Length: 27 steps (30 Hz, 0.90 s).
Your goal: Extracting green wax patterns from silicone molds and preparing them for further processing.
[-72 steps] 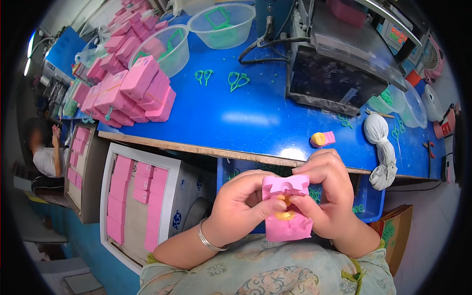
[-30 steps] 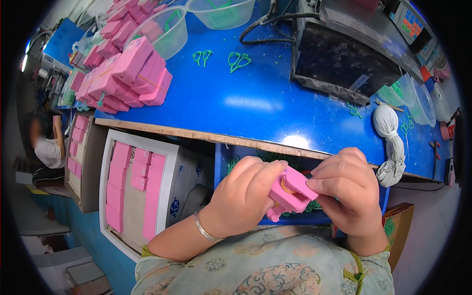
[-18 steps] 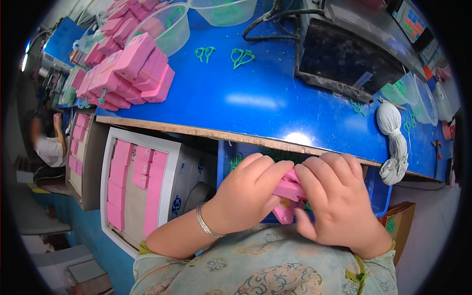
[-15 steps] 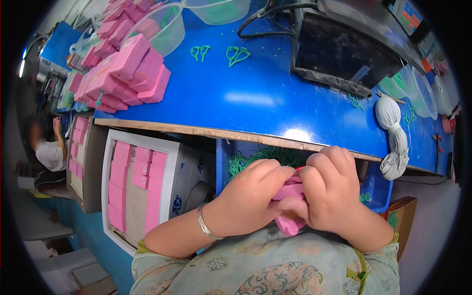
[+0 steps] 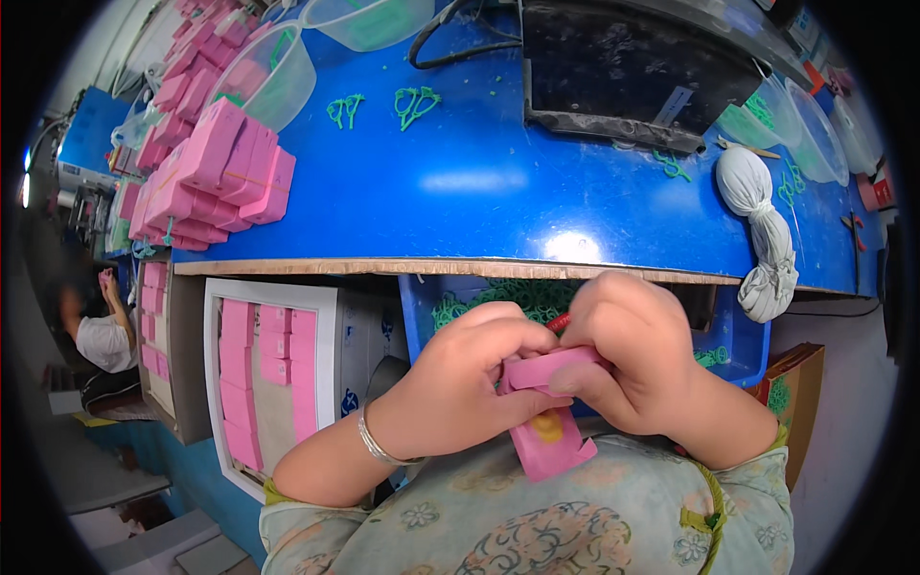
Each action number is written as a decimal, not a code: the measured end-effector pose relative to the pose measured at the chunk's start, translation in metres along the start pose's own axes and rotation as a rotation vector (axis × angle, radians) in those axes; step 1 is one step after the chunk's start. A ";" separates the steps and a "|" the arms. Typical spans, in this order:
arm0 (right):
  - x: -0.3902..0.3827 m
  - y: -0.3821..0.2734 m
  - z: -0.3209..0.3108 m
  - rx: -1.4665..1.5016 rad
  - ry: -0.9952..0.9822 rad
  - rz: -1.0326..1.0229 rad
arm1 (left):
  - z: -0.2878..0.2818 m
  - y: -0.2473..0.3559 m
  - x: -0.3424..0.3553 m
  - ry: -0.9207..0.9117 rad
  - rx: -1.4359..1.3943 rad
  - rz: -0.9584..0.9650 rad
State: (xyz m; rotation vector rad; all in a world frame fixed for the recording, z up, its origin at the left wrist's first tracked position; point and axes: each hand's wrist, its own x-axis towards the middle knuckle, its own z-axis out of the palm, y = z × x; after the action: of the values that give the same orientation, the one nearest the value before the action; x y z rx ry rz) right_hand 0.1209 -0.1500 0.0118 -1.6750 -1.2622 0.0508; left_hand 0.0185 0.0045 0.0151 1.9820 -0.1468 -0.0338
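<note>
Evidently, the left hand point(image 5: 479, 369) and the right hand point(image 5: 637, 355) are sharing one small pink box point(image 5: 537, 460), holding it close to the garment point(image 5: 460, 489), nearer the body than the blue bin point(image 5: 755, 359). The left thumb and fingers are pinching its left end; the right thumb and bent fingers are pinching its upper right. Uneven pulling between these two pinches is risking a crease or a tear, most likely near the lower flap, which is hanging unsupported with one corner sticking out. The yellow patch point(image 5: 547, 426) is showing on that flap; if it is loose, which I cannot tell, a steeper tilt is risking its slipping off.

The box is looking like thin, matt card, its upper part forming a narrow band and its flap lying nearly flat. Behind, thin, curly green pieces point(image 5: 517, 297) are tangling in the smooth-walled bin. The glossy blue counter point(image 5: 355, 211) is reflecting light, and a pale cloth bundle point(image 5: 743, 182) is bulging either side of its tied waist.
</note>
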 end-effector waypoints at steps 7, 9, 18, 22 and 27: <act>0.000 0.008 0.002 0.082 -0.087 0.123 | 0.011 -0.014 0.005 0.065 0.179 0.204; -0.001 0.010 -0.007 0.180 -0.132 0.160 | 0.007 -0.008 0.004 0.069 0.122 0.153; -0.019 0.005 -0.002 0.882 -0.053 0.552 | 0.011 -0.013 0.000 0.307 -0.287 -0.045; -0.021 0.003 0.000 0.912 -0.012 0.558 | 0.013 -0.006 -0.002 0.343 -0.437 -0.101; -0.021 0.009 0.000 0.344 -0.056 0.185 | 0.015 -0.014 -0.002 0.310 -0.559 -0.072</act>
State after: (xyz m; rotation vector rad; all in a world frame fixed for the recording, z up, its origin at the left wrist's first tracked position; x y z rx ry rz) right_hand 0.1178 -0.1656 -0.0046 -1.4915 -1.0658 0.4073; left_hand 0.0162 -0.0032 -0.0036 1.4118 0.1262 0.1693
